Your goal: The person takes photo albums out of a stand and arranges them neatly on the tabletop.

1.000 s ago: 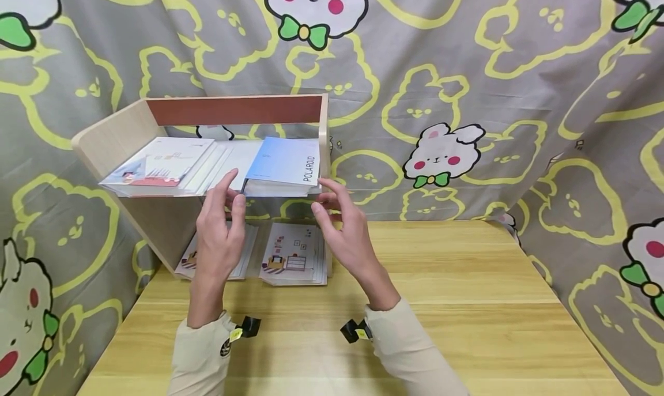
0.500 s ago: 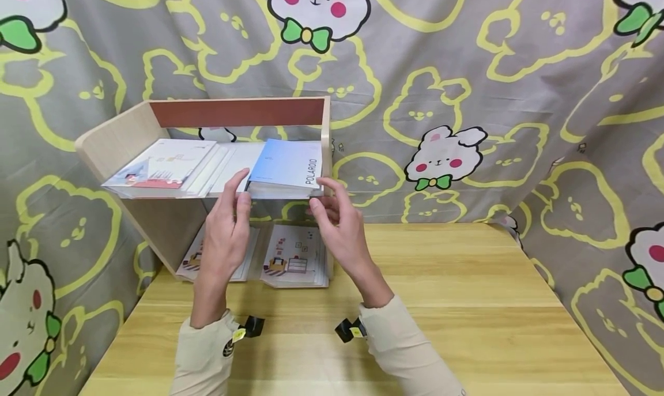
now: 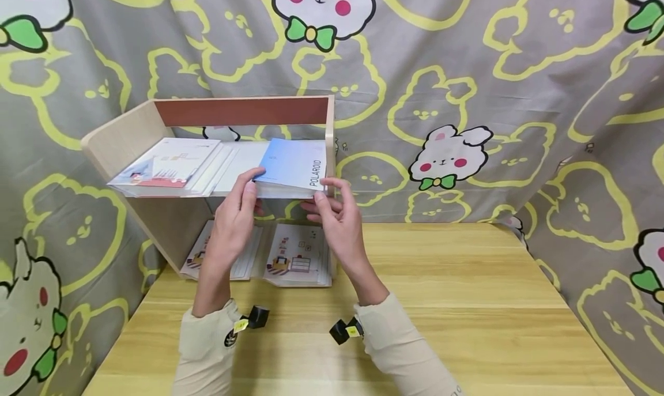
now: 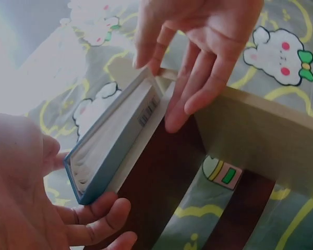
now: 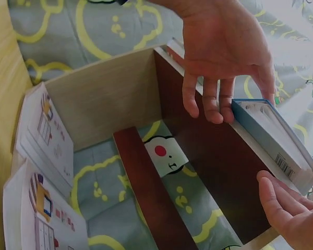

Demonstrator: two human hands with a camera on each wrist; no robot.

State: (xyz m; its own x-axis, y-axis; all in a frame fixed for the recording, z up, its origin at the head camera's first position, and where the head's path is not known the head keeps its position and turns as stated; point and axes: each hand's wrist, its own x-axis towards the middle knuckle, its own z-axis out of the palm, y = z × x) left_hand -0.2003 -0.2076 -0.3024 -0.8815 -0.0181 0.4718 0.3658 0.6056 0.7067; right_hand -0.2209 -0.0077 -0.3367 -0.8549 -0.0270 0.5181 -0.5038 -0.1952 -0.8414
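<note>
A blue photo album (image 3: 293, 162) marked POLAROID lies flat at the right end of the upper shelf. My left hand (image 3: 233, 220) holds its left front corner, a finger on the cover and the thumb at the front edge. At the right front corner my right hand (image 3: 342, 223) grips with thumb and index finger, its other fingers lower down by the shelf edge. In the left wrist view, the album's spine (image 4: 107, 179) and loose page edges show between the left hand (image 4: 36, 192) and the right hand (image 4: 208, 47). A barcode sits on the spine in the right wrist view.
The wooden shelf unit (image 3: 121, 136) stands at the table's back left. White books (image 3: 173, 159) lie on its upper shelf, left of the album. More illustrated books (image 3: 295, 257) fill the lower level. The wooden table (image 3: 441, 304) extends right; a patterned curtain hangs behind.
My left hand has moved right, from in front of the white books to the album's left front corner. My right hand has closed in slightly on the right corner. The album stays on the shelf.
</note>
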